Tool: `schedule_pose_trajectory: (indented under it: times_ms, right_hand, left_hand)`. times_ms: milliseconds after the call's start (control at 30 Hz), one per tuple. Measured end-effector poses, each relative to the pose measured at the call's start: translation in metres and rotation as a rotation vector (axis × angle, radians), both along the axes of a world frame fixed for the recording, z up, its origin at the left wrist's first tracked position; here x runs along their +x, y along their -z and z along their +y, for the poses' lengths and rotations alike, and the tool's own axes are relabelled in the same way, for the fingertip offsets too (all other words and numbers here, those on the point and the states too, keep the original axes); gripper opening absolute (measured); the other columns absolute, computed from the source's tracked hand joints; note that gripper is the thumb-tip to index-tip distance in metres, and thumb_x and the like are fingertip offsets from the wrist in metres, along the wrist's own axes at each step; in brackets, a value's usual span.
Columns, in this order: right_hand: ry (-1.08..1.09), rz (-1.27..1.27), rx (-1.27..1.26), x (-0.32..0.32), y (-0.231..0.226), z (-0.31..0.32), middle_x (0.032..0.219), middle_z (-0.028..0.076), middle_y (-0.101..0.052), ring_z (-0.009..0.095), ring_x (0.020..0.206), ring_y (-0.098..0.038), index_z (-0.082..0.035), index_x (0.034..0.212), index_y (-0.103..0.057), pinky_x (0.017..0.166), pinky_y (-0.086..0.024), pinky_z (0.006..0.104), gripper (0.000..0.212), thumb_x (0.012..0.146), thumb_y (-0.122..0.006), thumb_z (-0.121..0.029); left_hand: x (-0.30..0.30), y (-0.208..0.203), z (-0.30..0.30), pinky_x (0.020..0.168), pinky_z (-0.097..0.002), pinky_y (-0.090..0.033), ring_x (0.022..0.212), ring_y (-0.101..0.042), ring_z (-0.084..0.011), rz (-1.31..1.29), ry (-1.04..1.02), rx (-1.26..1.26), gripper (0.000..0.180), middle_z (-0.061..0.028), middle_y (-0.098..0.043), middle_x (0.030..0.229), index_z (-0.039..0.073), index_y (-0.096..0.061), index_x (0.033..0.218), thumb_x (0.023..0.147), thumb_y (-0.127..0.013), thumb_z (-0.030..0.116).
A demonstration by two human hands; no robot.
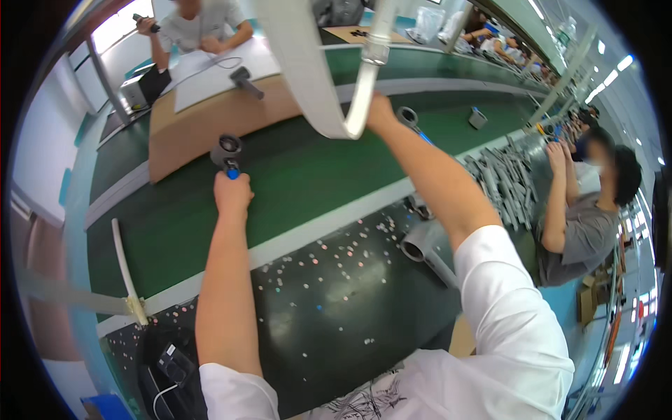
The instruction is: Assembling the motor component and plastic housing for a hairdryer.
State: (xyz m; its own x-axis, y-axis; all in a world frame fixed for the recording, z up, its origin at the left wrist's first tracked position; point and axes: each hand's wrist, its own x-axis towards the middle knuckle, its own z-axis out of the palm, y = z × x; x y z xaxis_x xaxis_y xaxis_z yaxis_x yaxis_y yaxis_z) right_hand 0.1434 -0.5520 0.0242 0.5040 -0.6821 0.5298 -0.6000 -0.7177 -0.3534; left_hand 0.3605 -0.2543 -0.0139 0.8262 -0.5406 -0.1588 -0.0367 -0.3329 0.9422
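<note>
My left hand (233, 192) is closed round the handle of a grey hair dryer (228, 148), with its round barrel end up and a blue part (232, 173) showing just above my fingers. It is held over the green conveyor belt (294, 189). My right arm reaches far forward, and my right hand (380, 113) is by the lower end of a white hanging band (308, 70). That band hides the fingers, so I cannot tell what they hold. Right of that hand, a round grey part (407, 115) with a blue piece lies on the belt.
On the dark work table (329, 301) are many small scattered bits and another grey dryer body (428, 252). A pile of grey handle parts (500, 182) lies to the right, beside a co-worker (588, 217). Another person (199, 31) sits across, behind a brown board (203, 133).
</note>
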Motion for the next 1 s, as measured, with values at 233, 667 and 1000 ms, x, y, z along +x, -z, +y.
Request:
schedule_pose_trajectory:
  times_ms: [233, 667, 1000]
  right_hand:
    - [0.225, 0.046, 0.203, -0.255, -0.067, 0.036, 0.088, 0.016, -0.069, 0.033, 0.085, -0.066, -0.004, 0.094, -0.069, 0.077, -0.052, 0.0387, 0.023, 0.084, -0.056, -0.020]
    - [0.419, 0.411, -0.181, -0.307, -0.022, 0.222, 0.084, 0.015, -0.067, 0.035, 0.084, -0.062, -0.005, 0.091, -0.062, 0.073, -0.051, 0.0466, 0.027, 0.080, -0.065, -0.030]
    - [-0.360, -0.304, 0.259, -0.308, -0.018, 0.459, 0.101, 0.015, -0.061, 0.028, 0.085, -0.062, 0.000, 0.122, -0.061, 0.072, -0.052, 0.0348, 0.048, 0.077, -0.075, -0.008]
  left_hand:
    - [-0.096, -0.069, 0.019, 0.042, -0.0266, -0.038, 0.054, -0.051, -0.0138, 0.549, 0.270, -0.496, 0.024, -0.0055, -0.055, 0.079, 0.005, -0.053, 0.097, 0.098, -0.056, 0.029]
    - [-0.300, -0.059, 0.149, 0.059, -0.0328, -0.046, 0.073, -0.056, -0.0194, 1.040, 0.401, -0.576, 0.036, -0.0066, -0.060, 0.094, 0.013, -0.052, 0.127, 0.104, -0.036, 0.036]
    - [-0.358, -0.039, 0.224, 0.101, -0.0418, -0.041, 0.115, -0.052, -0.0232, 1.166, 0.511, -0.826, 0.045, -0.0074, -0.054, 0.125, 0.013, -0.034, 0.146, 0.105, -0.035, 0.030]
